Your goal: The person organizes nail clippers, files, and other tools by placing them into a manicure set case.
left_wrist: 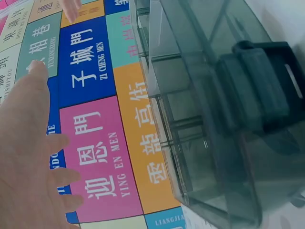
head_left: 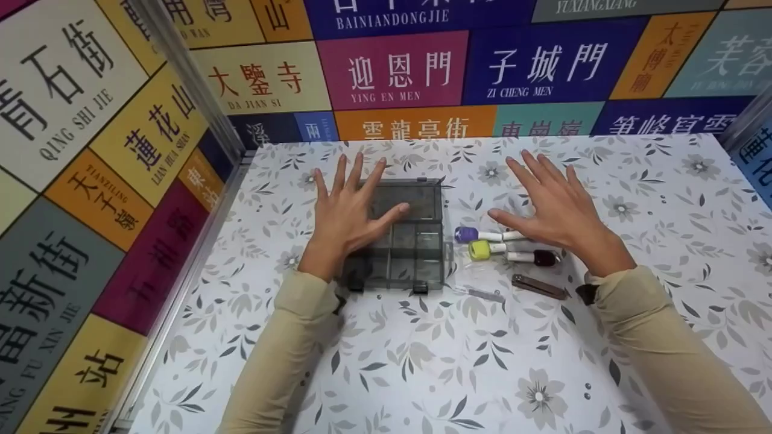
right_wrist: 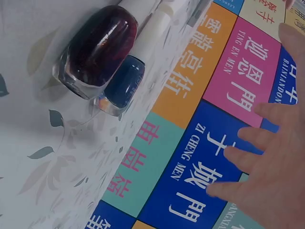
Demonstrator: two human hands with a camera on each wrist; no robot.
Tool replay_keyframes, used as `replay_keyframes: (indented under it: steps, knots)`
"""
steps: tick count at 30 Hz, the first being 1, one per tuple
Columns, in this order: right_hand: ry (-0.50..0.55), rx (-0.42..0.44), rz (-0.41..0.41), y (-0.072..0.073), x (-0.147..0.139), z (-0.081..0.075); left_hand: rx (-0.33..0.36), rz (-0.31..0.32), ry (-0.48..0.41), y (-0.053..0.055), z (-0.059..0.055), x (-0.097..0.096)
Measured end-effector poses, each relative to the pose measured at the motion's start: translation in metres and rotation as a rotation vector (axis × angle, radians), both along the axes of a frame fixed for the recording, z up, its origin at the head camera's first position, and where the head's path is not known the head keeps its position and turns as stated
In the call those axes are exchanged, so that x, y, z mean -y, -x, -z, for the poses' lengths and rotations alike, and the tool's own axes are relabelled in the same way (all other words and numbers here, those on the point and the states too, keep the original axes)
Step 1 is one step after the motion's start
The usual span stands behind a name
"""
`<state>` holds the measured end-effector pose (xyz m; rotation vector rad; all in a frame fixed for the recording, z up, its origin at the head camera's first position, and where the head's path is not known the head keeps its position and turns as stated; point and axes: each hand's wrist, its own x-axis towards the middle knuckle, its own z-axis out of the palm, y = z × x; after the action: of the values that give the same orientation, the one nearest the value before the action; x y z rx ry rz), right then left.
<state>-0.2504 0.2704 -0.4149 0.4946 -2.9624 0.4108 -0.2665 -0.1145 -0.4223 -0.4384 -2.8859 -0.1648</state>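
My left hand (head_left: 350,211) is spread, fingers straight, above a smoky see-through compartment box (head_left: 416,241) whose dark latch (left_wrist: 257,86) shows large in the left wrist view. Fingers apart, my right hand (head_left: 558,211) hovers over a group of nail polish bottles. Among them are a purple bottle (head_left: 467,234), a yellow bottle (head_left: 480,250) and a dark red bottle (head_left: 546,258). The right wrist view also shows a blue bottle (right_wrist: 125,82) behind the dark red one. Nearer me lies a nail clipper (head_left: 538,286). Neither hand holds anything.
Left of the clipper lies a small clear, slim item (head_left: 482,294). A white tablecloth (head_left: 398,374) with grey leaves and flowers covers the table. Colourful sign panels (head_left: 392,69) stand along its back and left sides.
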Motion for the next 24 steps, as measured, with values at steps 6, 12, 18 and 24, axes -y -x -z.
replay_keyframes:
  steps: [6, 12, 18, 24]
  knots:
    - [0.026, -0.09, -0.051, -0.001, 0.005, 0.001, -0.014, 0.016, -0.05, -0.006, 0.001, 0.011]
    - [0.041, -0.105, -0.068, -0.003, 0.016, 0.003, 0.0, 0.021, -0.119, -0.015, 0.005, 0.022]
    - [0.035, -0.064, -0.07, -0.005, 0.029, 0.009, -0.009, 0.038, -0.177, -0.023, 0.014, 0.033]
    - [0.027, -0.012, -0.07, -0.005, 0.04, 0.015, 0.006, 0.034, -0.234, -0.032, 0.022, 0.044]
